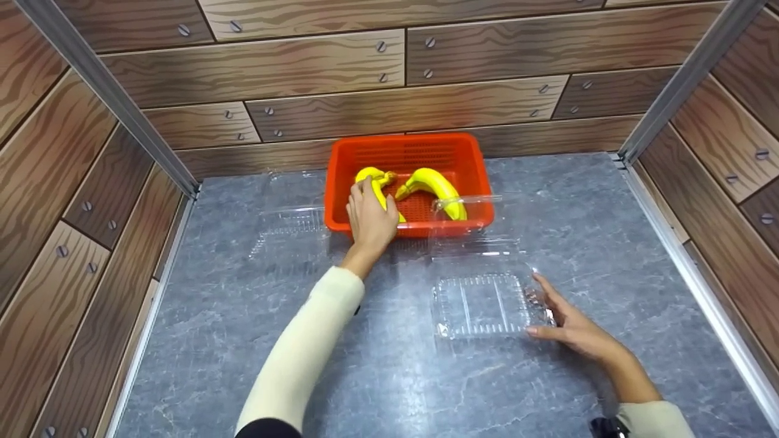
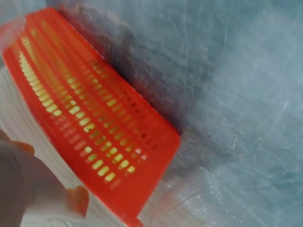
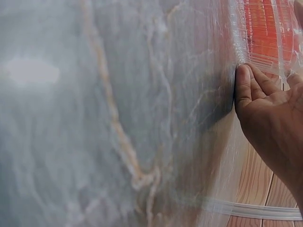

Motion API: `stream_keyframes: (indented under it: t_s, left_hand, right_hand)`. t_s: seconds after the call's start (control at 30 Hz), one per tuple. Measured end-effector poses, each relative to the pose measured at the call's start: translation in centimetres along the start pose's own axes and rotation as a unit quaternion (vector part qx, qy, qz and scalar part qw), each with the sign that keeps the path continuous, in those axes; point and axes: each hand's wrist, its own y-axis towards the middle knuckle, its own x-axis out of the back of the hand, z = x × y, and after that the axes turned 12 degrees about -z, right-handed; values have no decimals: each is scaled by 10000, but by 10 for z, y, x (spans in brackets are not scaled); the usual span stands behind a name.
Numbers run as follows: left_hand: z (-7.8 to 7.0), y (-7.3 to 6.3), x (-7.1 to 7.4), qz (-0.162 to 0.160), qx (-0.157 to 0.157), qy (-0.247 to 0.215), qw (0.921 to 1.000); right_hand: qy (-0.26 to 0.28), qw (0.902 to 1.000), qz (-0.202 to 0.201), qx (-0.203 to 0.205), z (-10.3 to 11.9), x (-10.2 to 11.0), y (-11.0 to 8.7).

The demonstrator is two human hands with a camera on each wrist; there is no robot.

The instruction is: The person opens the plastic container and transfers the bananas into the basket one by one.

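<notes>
My left hand (image 1: 372,220) reaches over the near rim of an orange-red plastic basket (image 1: 408,230). Its fingers and thumb lie apart on either side of a yellow banana (image 1: 378,192), which rests in the basket; the palm hides part of it. Another banana (image 1: 429,178) lies to the right in the same basket. In the left wrist view, yellow shows through the slots of the basket wall (image 2: 137,189). My right hand (image 1: 575,328) holds the right end of a clear plastic clamshell box (image 1: 484,304) between thumb and fingers. The box's raised lid (image 1: 478,246) stands toward the basket.
Another clear plastic box (image 1: 292,234) with its lid raised stands left of the basket. Grey marble-patterned floor (image 1: 231,340) lies beneath everything. Wood-patterned walls (image 1: 316,67) with metal edge strips enclose the back and both sides.
</notes>
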Motion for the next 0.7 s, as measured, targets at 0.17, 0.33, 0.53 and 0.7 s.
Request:
stream_keyframes:
  t_s: [0.17,0.33,0.53,0.7]
  left_hand:
    - [0,-28,13,-202,-131,-770,9967]
    - [6,-59,23,-29,-417,-1102,9930]
    - [10,-100,27,569,-855,-1447,9841]
    - [14,-133,14,1486,-1196,-1028,9762]
  right_hand:
    - [101,9999,35,36,-1,0,0]
    - [63,10000,27,36,-3,0,0]
    - [10,10000,8,76,-4,-1,1]
    - [10,10000,0,50,-4,1,2]
